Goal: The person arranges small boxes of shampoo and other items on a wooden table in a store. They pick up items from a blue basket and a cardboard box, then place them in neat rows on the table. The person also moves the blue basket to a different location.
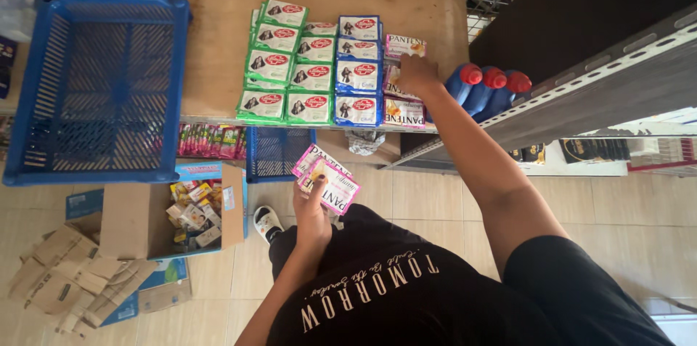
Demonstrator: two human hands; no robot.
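Left hand: the left hand (314, 209) hangs low in front of the body, above the tiled floor, fingers closed on a small fan of pink and white flat sachet packs (328, 180).
Right hand: the right hand (417, 76) reaches to the wooden shelf (218, 5), fingers pressed down on the pink sachet column (401, 81) near the shelf's right front corner; whether they pinch a pack I cannot tell.
Handling: the packs look light, thin, floppy and a little slick; best pinched flat by an edge.
Nearby: green sachet rows (279, 63) and blue sachet rows (359, 70) lie left of the pink ones; blue bottles with red caps (483, 88) stand right; a blue plastic crate (98, 84) fills the left end.
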